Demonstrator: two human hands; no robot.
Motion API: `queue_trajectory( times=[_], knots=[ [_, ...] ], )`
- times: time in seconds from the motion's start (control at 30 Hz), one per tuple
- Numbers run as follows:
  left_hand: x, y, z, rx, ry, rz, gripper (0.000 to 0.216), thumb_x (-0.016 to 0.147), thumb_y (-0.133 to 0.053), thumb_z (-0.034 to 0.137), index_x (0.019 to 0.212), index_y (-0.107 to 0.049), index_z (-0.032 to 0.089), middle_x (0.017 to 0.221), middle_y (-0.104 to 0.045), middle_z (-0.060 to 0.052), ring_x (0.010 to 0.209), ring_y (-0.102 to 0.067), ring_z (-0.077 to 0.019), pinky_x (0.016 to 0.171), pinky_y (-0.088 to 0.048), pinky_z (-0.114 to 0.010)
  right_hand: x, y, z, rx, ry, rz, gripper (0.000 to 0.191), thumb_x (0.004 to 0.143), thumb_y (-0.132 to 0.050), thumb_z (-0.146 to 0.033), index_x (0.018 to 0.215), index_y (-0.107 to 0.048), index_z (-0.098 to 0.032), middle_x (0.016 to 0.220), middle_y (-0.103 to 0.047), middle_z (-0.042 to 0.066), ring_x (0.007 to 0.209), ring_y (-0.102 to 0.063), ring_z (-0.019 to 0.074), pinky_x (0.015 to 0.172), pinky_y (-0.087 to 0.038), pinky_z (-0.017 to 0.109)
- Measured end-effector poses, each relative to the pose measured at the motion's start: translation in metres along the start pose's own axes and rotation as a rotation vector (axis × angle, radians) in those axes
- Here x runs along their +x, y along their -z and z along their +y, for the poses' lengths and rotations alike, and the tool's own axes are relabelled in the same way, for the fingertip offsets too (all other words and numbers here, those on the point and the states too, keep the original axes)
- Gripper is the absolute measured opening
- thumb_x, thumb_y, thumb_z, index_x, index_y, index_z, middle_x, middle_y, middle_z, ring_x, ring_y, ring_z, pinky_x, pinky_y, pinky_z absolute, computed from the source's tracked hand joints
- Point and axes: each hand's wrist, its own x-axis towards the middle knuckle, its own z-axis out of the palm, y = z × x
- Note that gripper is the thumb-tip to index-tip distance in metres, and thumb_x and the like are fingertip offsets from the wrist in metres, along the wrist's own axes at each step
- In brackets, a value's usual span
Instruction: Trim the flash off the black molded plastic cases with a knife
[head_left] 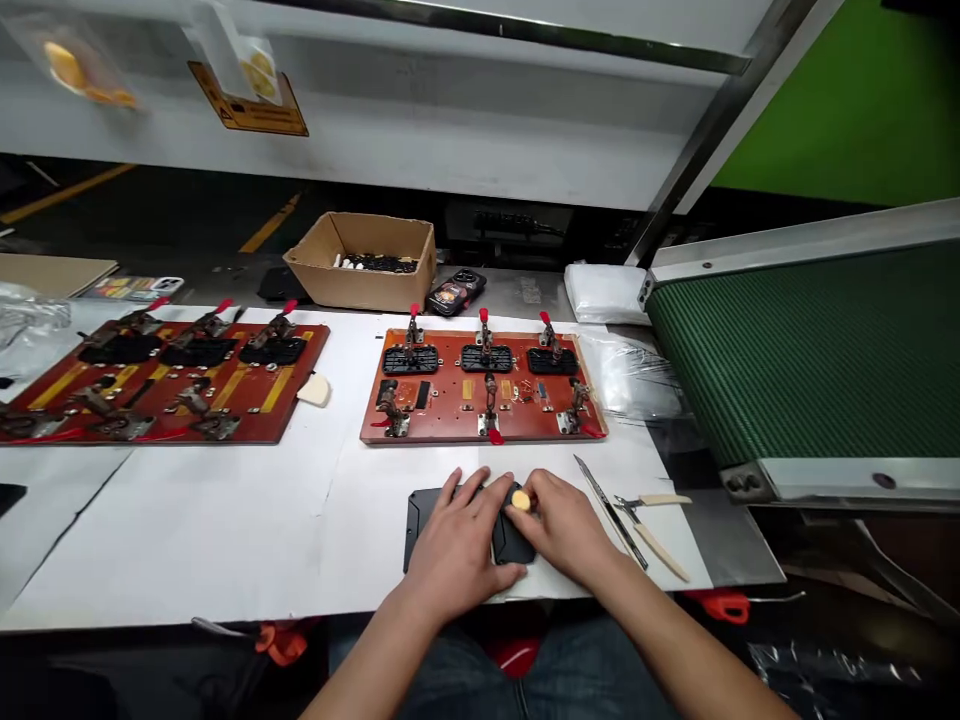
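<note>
A flat black plastic part (pixel 421 512) lies on the white work surface near the front edge. My left hand (pixel 461 545) rests on it, palm down with the fingers spread, covering its middle. My right hand (pixel 564 515) is closed at the part's right end, its thumb and fingers gripping a small object with a round yellow end (pixel 520 500). The rest of that object is hidden by the fingers, so its kind does not show. Just right of my right hand lie a slim metal knife-like tool (pixel 611 512) and cutting pliers (pixel 651 530) with cream handles.
Behind my hands is a red-brown fixture board (pixel 450 410) with red-tipped clamps and black parts; a similar board (pixel 225 400) stands left. A cardboard box (pixel 360 292) with small parts and a phone-like case (pixel 456 292) sit behind. A green conveyor belt (pixel 810 340) borders the right.
</note>
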Motion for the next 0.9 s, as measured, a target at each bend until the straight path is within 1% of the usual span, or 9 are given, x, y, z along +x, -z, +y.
queue_trajectory(
  times=[0.1, 0.23, 0.3, 0.4, 0.5, 0.57, 0.73, 0.8, 0.9],
  knots=[
    [0.001, -0.002, 0.002, 0.038, 0.004, 0.004, 0.108, 0.074, -0.089, 0.049, 0.162, -0.032, 0.022, 0.162, -0.052, -0.011, 0.157, -0.035, -0.0339, 0.134, -0.011, -0.057, 0.001, 0.000, -0.003, -0.020, -0.018, 0.035, 0.020, 0.098, -0.067, -0.027, 0.091, -0.049, -0.023, 0.085, -0.063, 0.002, 0.079, -0.063, 0.0255, 0.070, -0.043, 0.034],
    [0.002, -0.003, 0.002, 0.063, -0.008, -0.002, 0.106, 0.074, -0.088, 0.048, 0.161, -0.033, 0.022, 0.160, -0.053, -0.010, 0.157, -0.036, -0.0334, 0.134, -0.013, -0.056, 0.006, 0.001, -0.006, -0.023, 0.017, -0.008, 0.026, 0.093, -0.074, -0.022, 0.088, -0.048, -0.024, 0.082, -0.062, 0.000, 0.078, -0.063, 0.0233, 0.068, -0.043, 0.032],
    [0.002, -0.003, 0.002, 0.069, -0.007, 0.001, 0.106, 0.075, -0.088, 0.048, 0.162, -0.032, 0.021, 0.161, -0.053, -0.011, 0.157, -0.035, -0.0335, 0.134, -0.012, -0.056, 0.007, 0.003, -0.005, -0.035, 0.017, -0.014, 0.027, 0.094, -0.073, -0.021, 0.088, -0.048, -0.024, 0.083, -0.062, 0.001, 0.079, -0.062, 0.0242, 0.069, -0.042, 0.033],
    [0.003, -0.003, 0.001, 0.073, 0.000, 0.002, 0.107, 0.076, -0.087, 0.049, 0.162, -0.031, 0.022, 0.161, -0.052, -0.010, 0.158, -0.034, -0.0324, 0.134, -0.011, -0.055, -0.003, 0.011, -0.002, -0.038, 0.028, -0.020, 0.023, 0.098, -0.071, -0.021, 0.092, -0.049, -0.022, 0.089, -0.062, 0.003, 0.085, -0.062, 0.0261, 0.073, -0.043, 0.034],
    [0.003, -0.002, 0.001, 0.073, 0.001, -0.007, 0.106, 0.076, -0.087, 0.050, 0.162, -0.032, 0.024, 0.159, -0.054, -0.007, 0.157, -0.035, -0.0305, 0.134, -0.012, -0.053, -0.022, 0.021, 0.000, 0.006, 0.102, -0.102, 0.026, 0.096, -0.075, -0.017, 0.094, -0.050, -0.022, 0.090, -0.062, 0.001, 0.082, -0.061, 0.0229, 0.071, -0.044, 0.032],
    [0.003, -0.002, 0.002, 0.077, -0.001, -0.013, 0.106, 0.076, -0.087, 0.050, 0.162, -0.032, 0.024, 0.158, -0.055, -0.007, 0.157, -0.035, -0.0302, 0.134, -0.012, -0.053, -0.026, 0.024, 0.003, 0.033, 0.142, -0.140, 0.026, 0.094, -0.075, -0.013, 0.094, -0.051, -0.022, 0.091, -0.061, 0.000, 0.081, -0.061, 0.0215, 0.070, -0.045, 0.030],
    [0.004, -0.001, 0.003, 0.098, 0.005, -0.019, 0.104, 0.078, -0.085, 0.049, 0.162, -0.032, 0.021, 0.160, -0.053, -0.010, 0.158, -0.034, -0.0310, 0.134, -0.011, -0.053, -0.011, 0.024, 0.011, 0.048, 0.155, -0.085, 0.022, 0.097, -0.069, -0.008, 0.104, -0.053, -0.021, 0.104, -0.061, 0.005, 0.095, -0.060, 0.0244, 0.082, -0.047, 0.034],
    [0.005, -0.001, 0.004, 0.104, 0.002, -0.024, 0.105, 0.077, -0.086, 0.050, 0.162, -0.032, 0.021, 0.159, -0.054, -0.009, 0.157, -0.035, -0.0310, 0.134, -0.013, -0.053, -0.012, 0.026, 0.011, 0.054, 0.177, -0.105, 0.025, 0.095, -0.069, -0.005, 0.104, -0.053, -0.021, 0.103, -0.061, 0.003, 0.094, -0.060, 0.0233, 0.082, -0.047, 0.033],
    [0.005, -0.001, 0.004, 0.113, -0.005, -0.031, 0.106, 0.075, -0.087, 0.051, 0.161, -0.033, 0.023, 0.158, -0.055, -0.008, 0.156, -0.036, -0.0307, 0.134, -0.015, -0.053, -0.017, 0.029, 0.008, 0.053, 0.206, -0.151, 0.030, 0.091, -0.075, -0.002, 0.099, -0.053, -0.021, 0.098, -0.060, 0.001, 0.088, -0.060, 0.0212, 0.077, -0.046, 0.030]
  ],
)
